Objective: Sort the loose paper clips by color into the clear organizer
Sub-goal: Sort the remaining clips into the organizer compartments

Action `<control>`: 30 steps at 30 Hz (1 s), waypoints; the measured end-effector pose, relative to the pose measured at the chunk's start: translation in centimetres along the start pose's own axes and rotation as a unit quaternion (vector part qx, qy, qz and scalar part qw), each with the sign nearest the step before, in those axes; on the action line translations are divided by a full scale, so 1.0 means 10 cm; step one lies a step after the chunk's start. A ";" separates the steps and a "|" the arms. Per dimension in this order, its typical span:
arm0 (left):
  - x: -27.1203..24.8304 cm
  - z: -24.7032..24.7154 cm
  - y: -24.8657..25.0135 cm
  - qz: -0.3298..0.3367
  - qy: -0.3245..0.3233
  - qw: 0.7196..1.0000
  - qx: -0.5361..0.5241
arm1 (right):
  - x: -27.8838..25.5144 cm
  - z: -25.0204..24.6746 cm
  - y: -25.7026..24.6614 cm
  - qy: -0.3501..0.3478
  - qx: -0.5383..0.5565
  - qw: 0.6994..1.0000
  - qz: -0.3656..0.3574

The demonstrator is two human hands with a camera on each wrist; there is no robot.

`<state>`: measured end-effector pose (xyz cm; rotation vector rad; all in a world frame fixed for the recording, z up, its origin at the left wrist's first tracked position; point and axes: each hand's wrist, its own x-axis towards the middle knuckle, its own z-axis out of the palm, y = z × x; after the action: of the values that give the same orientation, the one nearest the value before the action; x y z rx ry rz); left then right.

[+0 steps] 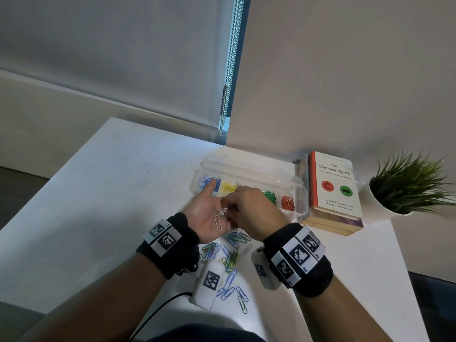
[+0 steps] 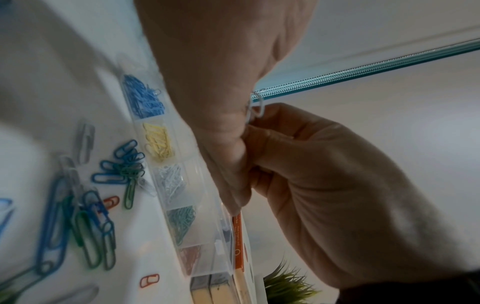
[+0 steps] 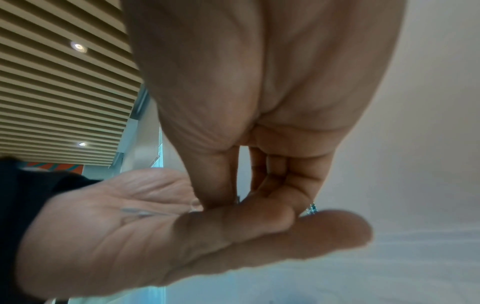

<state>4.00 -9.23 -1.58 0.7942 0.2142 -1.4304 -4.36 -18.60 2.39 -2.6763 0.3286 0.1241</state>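
My left hand (image 1: 207,212) is held palm up above the table, with a few white paper clips (image 1: 219,219) lying on the palm. My right hand (image 1: 250,209) reaches onto that palm, its thumb and fingertips pinching one white paper clip (image 2: 256,106). Behind both hands, the clear organizer (image 1: 303,193) holds separate blue (image 1: 208,182), yellow (image 1: 228,187), green (image 1: 269,195) and red (image 1: 288,203) clips. A white compartment (image 2: 171,179) shows in the left wrist view. Loose mixed clips (image 1: 229,257) lie on the white table below my wrists.
A stack of books (image 1: 333,188) stands right of the organizer, touching it. A potted plant (image 1: 404,188) sits further right near the table's right edge. A bead cord (image 1: 229,70) hangs at the wall behind. Two red clips (image 2: 149,280) lie apart from the pile.
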 end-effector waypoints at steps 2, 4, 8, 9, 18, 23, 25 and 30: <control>0.01 0.00 0.01 -0.003 0.004 1.000 -0.008 | -0.01 0.00 0.01 0.012 0.008 1.000 0.001; 0.00 0.01 0.03 -0.001 0.007 1.000 -0.018 | -0.02 0.00 0.03 0.027 0.019 0.999 0.004; -0.05 0.06 0.04 0.007 -0.005 1.000 -0.021 | -0.01 -0.02 0.05 0.046 0.049 0.998 0.014; -0.06 0.06 0.04 0.008 -0.007 1.000 -0.016 | 0.00 -0.02 0.06 0.047 0.052 0.997 0.016; -0.10 0.07 0.04 0.019 -0.002 1.000 0.016 | -0.01 -0.06 0.11 0.031 0.066 0.996 0.042; -0.11 0.10 0.04 0.020 0.010 1.000 -0.005 | -0.02 -0.02 0.05 0.018 0.044 0.999 0.017; -0.09 0.08 0.03 0.018 0.009 1.000 -0.003 | -0.02 -0.01 0.07 0.021 0.043 0.999 0.015; -0.04 -0.01 0.00 0.011 0.007 1.000 0.022 | -0.03 0.01 0.10 0.014 0.045 0.999 0.014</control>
<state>3.98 -8.86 -1.35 0.8401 0.1842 -1.4128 -4.87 -19.34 1.93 -2.5863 0.3712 0.0778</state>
